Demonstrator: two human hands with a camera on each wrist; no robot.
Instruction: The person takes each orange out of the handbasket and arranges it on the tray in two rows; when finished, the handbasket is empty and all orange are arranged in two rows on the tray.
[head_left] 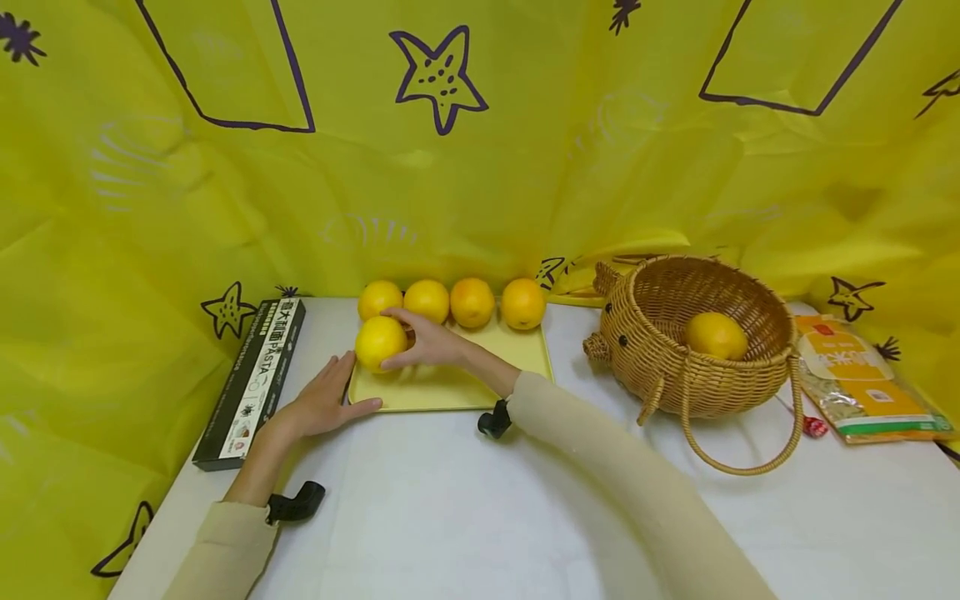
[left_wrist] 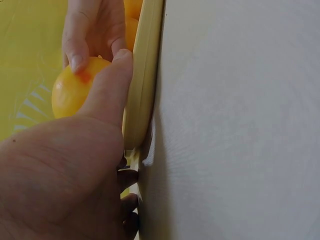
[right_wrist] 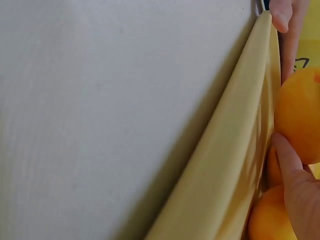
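My right hand [head_left: 429,340] grips an orange [head_left: 380,343] between thumb and fingers, at the left end of a pale yellow tray [head_left: 450,392]. Behind it, a row of several oranges [head_left: 472,302] lines the tray's far side. My left hand [head_left: 318,402] rests at the tray's front left corner, fingers extended along the left side and thumb by the front edge. In the left wrist view, the left thumb [left_wrist: 107,90] partly covers the held orange [left_wrist: 70,90]. The right wrist view shows the right thumb [right_wrist: 287,155] against that orange [right_wrist: 300,117].
Left of the tray lies a black and white pasta box [head_left: 251,379]. On the right stands an animal-shaped wicker basket [head_left: 652,379] with one orange [head_left: 716,335] inside. Beside it are a food packet [head_left: 870,383] and a red wrapped candy [head_left: 814,427]. A yellow curtain [head_left: 525,167] hangs behind.
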